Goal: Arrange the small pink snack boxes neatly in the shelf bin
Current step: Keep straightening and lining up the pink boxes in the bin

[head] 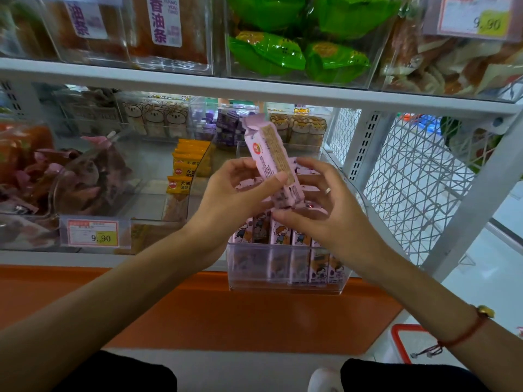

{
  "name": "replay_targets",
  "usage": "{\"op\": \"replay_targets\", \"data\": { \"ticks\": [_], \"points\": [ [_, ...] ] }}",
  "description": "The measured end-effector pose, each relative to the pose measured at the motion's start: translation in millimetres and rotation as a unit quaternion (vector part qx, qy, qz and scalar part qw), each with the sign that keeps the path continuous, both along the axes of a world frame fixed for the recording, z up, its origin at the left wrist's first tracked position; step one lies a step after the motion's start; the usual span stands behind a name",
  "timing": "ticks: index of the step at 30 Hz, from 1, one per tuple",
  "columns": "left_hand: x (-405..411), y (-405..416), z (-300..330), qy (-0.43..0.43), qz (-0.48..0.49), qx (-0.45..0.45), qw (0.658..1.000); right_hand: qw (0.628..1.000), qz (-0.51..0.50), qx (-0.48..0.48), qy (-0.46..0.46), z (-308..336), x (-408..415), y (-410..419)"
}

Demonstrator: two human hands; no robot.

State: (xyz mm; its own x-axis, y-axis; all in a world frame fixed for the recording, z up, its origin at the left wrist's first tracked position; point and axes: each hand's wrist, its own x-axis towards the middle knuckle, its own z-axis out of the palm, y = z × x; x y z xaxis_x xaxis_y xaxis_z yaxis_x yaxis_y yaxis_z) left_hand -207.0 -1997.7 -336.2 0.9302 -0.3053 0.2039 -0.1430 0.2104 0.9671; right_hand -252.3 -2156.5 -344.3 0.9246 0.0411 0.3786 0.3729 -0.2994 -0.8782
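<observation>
I hold one small pink cardboard snack box (271,162) tilted above the clear plastic shelf bin (285,284). The fingers of my left hand (237,193) are clamped on its side, and my right hand (317,202) pinches its lower end. At the front of the bin, a row of pink boxes (283,236) already stands upright, so I judge this part done. Behind my hands some boxes seem to lie loose; these, and the one I hold, remain to be placed.
</observation>
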Motion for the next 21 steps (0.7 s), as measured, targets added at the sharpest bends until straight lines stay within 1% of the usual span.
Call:
{"op": "replay_targets", "data": {
  "ticks": [3, 5, 7, 8, 11, 13, 15, 18, 21],
  "points": [
    [0, 0, 0, 0.005, 0.0, 0.005, 1.0, 0.999, -0.031, -0.002, -0.041, 2, 1, 4],
    [3, 3, -1, -0.004, 0.013, 0.017, 1.0, 0.999, -0.032, -0.003, -0.028, 6, 1, 1],
    [4, 6, -1, -0.019, 0.023, 0.007, 1.0, 1.0, -0.028, 0.012, 0.001, 7, 1, -2],
    [3, 7, -1, -0.027, 0.025, -0.009, 0.999, 0.999, -0.024, 0.039, 0.017, 7, 2, -2],
    [3, 8, 1, -0.038, 0.005, -0.054, 0.998, 0.978, -0.01, 0.191, 0.082, 9, 5, -4],
    [3, 8, 3, -0.029, -0.01, -0.029, 0.999, 0.96, -0.013, 0.257, 0.113, 12, 5, -8],
    [4, 9, 0, -0.043, -0.014, 0.023, 0.999, 0.944, -0.037, 0.296, 0.138, 13, 5, -14],
    [2, 7, -2, -0.088, 0.008, 0.069, 0.994, 0.938, -0.071, 0.307, 0.147, 10, 6, -21],
    [-1, 3, -1, -0.132, 0.037, 0.077, 0.988, 0.948, -0.069, 0.289, 0.117, 10, 7, -20]
  ]
}}
